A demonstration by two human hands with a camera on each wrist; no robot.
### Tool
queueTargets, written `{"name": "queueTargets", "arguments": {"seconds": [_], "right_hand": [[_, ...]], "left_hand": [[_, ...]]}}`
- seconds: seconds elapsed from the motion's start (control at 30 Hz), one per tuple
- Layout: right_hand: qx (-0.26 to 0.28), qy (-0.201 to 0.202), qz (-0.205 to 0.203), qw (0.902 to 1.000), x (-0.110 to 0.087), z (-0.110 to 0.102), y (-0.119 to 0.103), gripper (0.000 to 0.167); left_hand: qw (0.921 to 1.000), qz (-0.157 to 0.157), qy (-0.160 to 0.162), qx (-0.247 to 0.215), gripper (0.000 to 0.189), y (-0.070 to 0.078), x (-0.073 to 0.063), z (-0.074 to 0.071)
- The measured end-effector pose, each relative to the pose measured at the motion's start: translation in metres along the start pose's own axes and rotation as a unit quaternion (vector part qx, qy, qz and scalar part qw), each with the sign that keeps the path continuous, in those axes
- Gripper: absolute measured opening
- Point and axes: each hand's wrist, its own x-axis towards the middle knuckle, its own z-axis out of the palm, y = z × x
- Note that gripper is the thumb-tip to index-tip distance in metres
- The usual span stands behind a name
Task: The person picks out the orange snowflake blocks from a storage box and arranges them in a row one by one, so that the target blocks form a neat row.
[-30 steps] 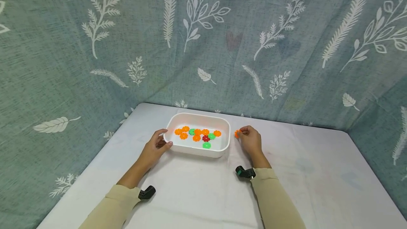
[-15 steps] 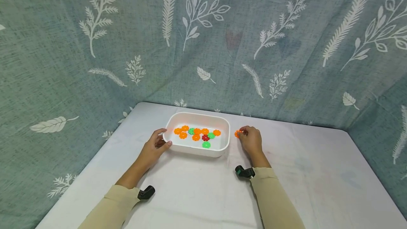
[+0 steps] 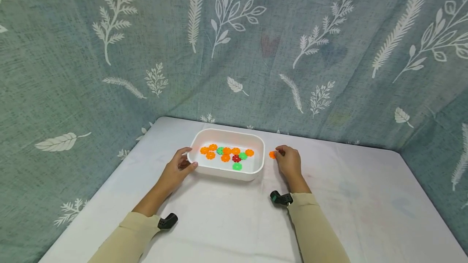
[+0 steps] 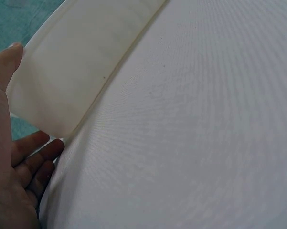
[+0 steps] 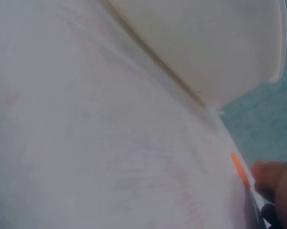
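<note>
A white rectangular plastic tub [image 3: 221, 172] stands on the table, with several notched interlocking discs, orange, green and red, lying flat on its floor. My left hand [image 3: 176, 172] holds the tub's left end. In the left wrist view the thumb [image 4: 9, 59] lies at the rim and the fingers [image 4: 40, 152] reach under the lower corner. To the right of the tub, my right hand [image 3: 289, 161] pinches the right edge of one orange interlocking disc [image 3: 272, 154], low at the tabletop. The right wrist view shows that orange disc [image 5: 240, 170] nearly edge-on beside a fingertip [image 5: 262, 174].
A white cloth [image 3: 226, 222] covers the table. Behind it and at both sides hangs a blue-green curtain [image 3: 256, 84] with white leaf prints. Each sleeve cuff carries a small black camera, one at the left wrist [image 3: 167, 221] and one at the right [image 3: 280, 198].
The orange disc at the right fingertips has shifted slightly left and shows flatter. Both hands and the tub stay in place; the head view moves only a little.
</note>
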Motion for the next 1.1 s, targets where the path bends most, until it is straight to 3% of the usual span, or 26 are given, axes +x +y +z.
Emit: {"name": "queueTargets", "arguments": {"seconds": [0.17, 0.33, 0.6, 0.83, 1.1], "right_hand": [[0.040, 0.004, 0.007, 0.9992, 0.001, -0.005, -0.005, 0.016], [0.039, 0.001, -0.035, 0.9986, 0.003, -0.012, -0.018, 0.018], [0.049, -0.022, -0.065, 0.9964, -0.005, -0.017, -0.057, 0.024], [0.068, -0.045, -0.116, 0.9899, -0.006, -0.001, -0.091, 0.020], [0.008, -0.143, -0.140, 0.9797, -0.001, 0.022, -0.112, 0.022]], "left_hand": [[0.9999, 0.009, 0.000, -0.008, 0.063, 0.001, 0.002, 0.000], [0.9998, 0.013, -0.001, -0.016, 0.064, 0.000, 0.006, 0.001], [1.0000, -0.001, -0.003, -0.009, 0.069, -0.001, 0.001, 0.000], [1.0000, -0.001, 0.002, -0.009, 0.062, -0.004, 0.000, 0.002], [1.0000, -0.007, 0.007, -0.001, 0.062, -0.003, -0.001, 0.003]]}}
